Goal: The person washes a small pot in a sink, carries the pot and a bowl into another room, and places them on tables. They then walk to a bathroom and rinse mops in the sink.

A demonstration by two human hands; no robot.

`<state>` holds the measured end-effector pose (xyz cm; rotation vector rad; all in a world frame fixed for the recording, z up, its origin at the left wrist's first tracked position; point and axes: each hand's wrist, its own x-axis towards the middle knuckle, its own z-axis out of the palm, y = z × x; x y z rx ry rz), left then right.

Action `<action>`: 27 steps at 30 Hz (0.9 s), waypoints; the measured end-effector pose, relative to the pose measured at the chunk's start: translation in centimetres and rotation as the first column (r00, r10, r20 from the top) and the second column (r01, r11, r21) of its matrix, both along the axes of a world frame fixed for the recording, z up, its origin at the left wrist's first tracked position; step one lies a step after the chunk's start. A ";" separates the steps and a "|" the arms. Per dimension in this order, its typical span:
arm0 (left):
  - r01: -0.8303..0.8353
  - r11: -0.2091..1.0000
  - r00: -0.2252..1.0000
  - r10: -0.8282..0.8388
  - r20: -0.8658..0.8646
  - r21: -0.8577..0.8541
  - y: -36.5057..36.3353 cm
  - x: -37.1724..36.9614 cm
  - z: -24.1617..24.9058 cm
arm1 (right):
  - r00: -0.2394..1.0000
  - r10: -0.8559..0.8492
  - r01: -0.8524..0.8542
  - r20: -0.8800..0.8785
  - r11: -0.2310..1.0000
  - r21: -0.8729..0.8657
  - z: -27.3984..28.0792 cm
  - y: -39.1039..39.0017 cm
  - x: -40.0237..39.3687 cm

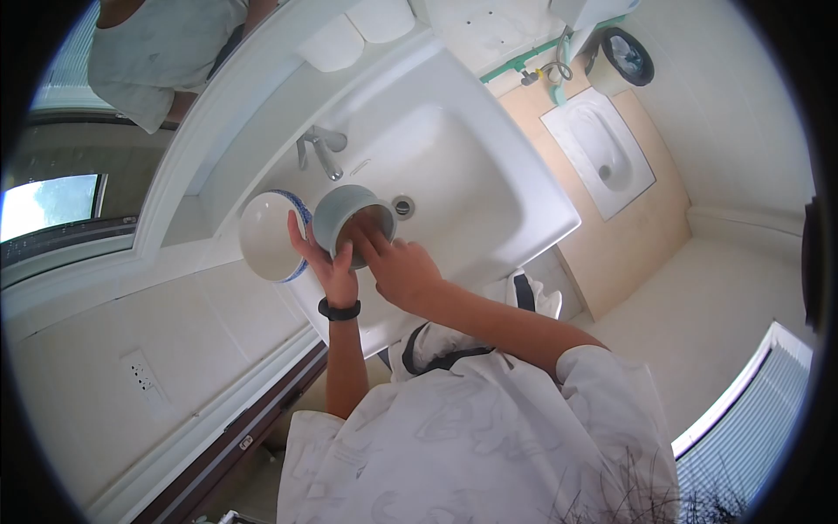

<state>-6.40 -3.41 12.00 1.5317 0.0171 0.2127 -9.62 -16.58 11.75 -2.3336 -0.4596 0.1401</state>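
Note:
A pale grey-green bowl [353,203] is tilted over the white sink, its mouth toward me. My left hand [328,269] is shut on the bowl from its left and lower side, the thumb near the rim. The fingers of my right hand [403,269] reach down inside the bowl, stretched toward its inner wall; their tips are in shadow, and I see nothing held in them. Left of my left hand, a white bowl with a blue patterned rim [272,236] stands at the sink's edge.
The sink [467,148] has a metal tap [325,155] above the bowl and a drain [403,207] beside it. A mirror cabinet [183,157] runs along the left. To the right are a squat toilet [602,153] and a bin [625,58].

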 end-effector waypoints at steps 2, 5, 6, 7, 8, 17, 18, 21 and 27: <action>0.029 0.999 1.000 -0.029 0.011 0.040 0.3 0.1 -0.8 | 0.997 -0.040 0.044 0.067 0.997 -0.058 0.5 0.7 -0.4; 0.056 0.995 0.998 -0.057 0.014 0.084 0.0 -0.1 -0.6 | 0.991 0.051 -0.058 -0.127 0.997 -0.052 1.6 0.3 -0.3; 0.021 0.998 1.000 -0.021 -0.007 0.061 -0.1 -0.3 -0.3 | 0.988 0.110 -0.113 -0.110 0.993 -0.021 1.1 0.1 -0.3; -0.014 0.999 1.000 0.015 -0.028 0.039 -0.1 -0.5 -0.2 | 0.982 0.168 -0.168 -0.091 0.986 0.010 0.7 -0.1 -0.3; -0.012 0.999 1.000 0.013 -0.029 0.041 0.1 -0.6 -0.5 | 0.982 0.166 -0.165 -0.092 0.986 0.011 0.3 -0.2 -0.3; -0.010 0.988 0.999 0.002 0.052 0.155 0.7 -0.6 -1.0 | 0.980 -0.032 0.072 0.198 0.977 -0.202 0.0 1.1 -1.4; -0.023 0.994 0.998 0.017 0.052 0.111 0.5 -0.7 -0.5 | 0.988 0.044 -0.016 0.150 0.984 -0.179 0.0 0.8 -1.3; -0.031 0.998 0.998 0.029 0.060 0.047 0.4 -1.0 0.0 | 0.989 0.119 -0.109 0.088 0.987 -0.118 0.5 0.2 -1.2; -0.024 0.998 0.996 0.019 0.090 0.053 0.7 -1.0 -0.2 | 0.993 0.095 -0.084 0.077 0.987 -0.139 0.8 0.3 -1.3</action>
